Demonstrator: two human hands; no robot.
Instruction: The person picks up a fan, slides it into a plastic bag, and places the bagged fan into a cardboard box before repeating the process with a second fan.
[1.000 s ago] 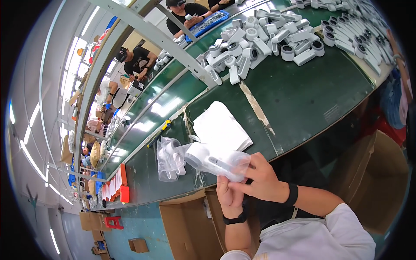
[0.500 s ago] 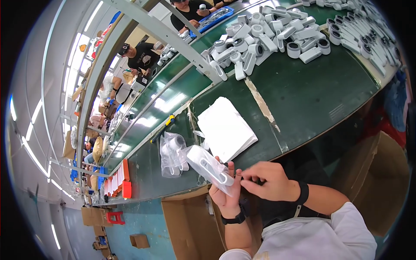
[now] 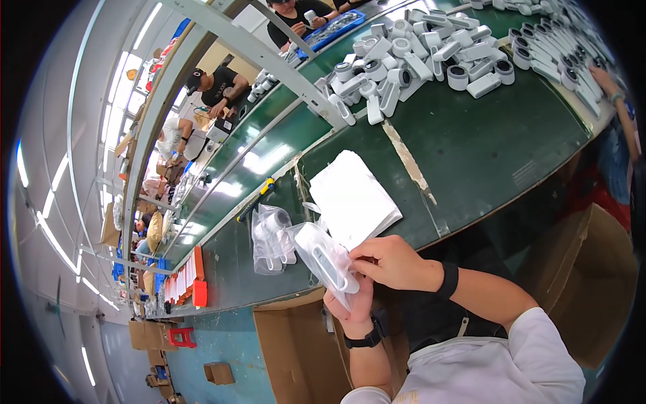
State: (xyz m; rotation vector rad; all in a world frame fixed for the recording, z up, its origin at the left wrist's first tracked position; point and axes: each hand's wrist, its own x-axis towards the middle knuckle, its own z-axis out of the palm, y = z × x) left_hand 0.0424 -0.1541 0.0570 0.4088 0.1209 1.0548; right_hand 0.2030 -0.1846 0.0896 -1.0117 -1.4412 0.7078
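Observation:
My left hand holds a white handled device in a clear plastic bag, tilted over the bench's front edge. My right hand pinches at the bag's right side with thumb and forefinger, beside the device's handle. Just left of it, another bagged white device lies on the dark green bench. Beyond my hands sits a stack of flat white sheets or bags; which they are I cannot tell.
White devices with round heads lie in a large pile at the back; others stand in rows at far right. A yellow-and-black tool lies left of the stack. Cardboard boxes stand below the bench. Another person's hand reaches in at right.
My right hand has moved left and now pinches the bag, where before it hovered beside my left hand. At the far right, another person's arm has come in over the rows.

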